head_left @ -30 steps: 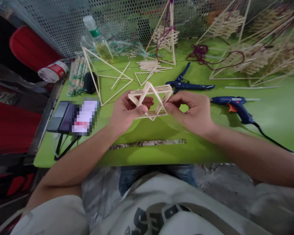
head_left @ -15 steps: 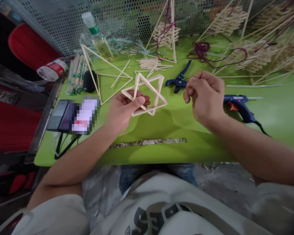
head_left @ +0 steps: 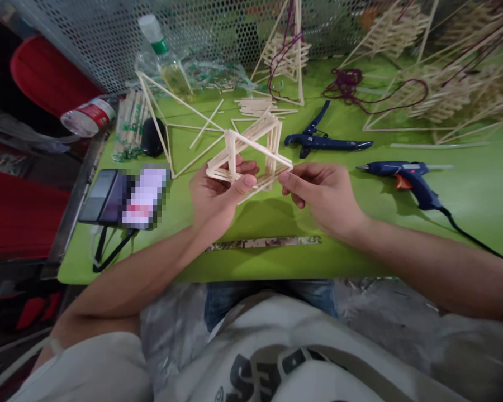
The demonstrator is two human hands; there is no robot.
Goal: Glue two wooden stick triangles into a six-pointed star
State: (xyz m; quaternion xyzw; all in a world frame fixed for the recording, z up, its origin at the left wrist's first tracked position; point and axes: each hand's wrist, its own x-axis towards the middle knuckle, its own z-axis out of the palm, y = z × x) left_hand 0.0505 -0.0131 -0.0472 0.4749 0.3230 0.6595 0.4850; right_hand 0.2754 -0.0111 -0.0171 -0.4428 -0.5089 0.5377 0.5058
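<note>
Layers of thin wooden sticks form a star-shaped frame (head_left: 262, 138), held above the green table (head_left: 268, 265). My left hand (head_left: 218, 198) grips its left and lower side, thumb on top and fingers behind. With thumb and fingertips my right hand (head_left: 324, 192) pinches the frame's right corner. To the right of that hand lies a blue glue gun (head_left: 414, 178) with a lit red light. Behind it is a dark blue cutter tool (head_left: 329, 141), and a patterned flat strip (head_left: 264, 242) lies in front of both hands.
A stick pyramid frame (head_left: 171, 142) stands left, near a phone (head_left: 145, 198) and a black mouse (head_left: 152, 137). Loose sticks (head_left: 262, 106), a bottle (head_left: 167, 61) and purple string (head_left: 343, 84) lie along the back. Larger stick structures (head_left: 440, 95) crowd the back right.
My right hand has moved left and taken hold of the frame's right corner. The frame has tilted, so its stacked layers show more.
</note>
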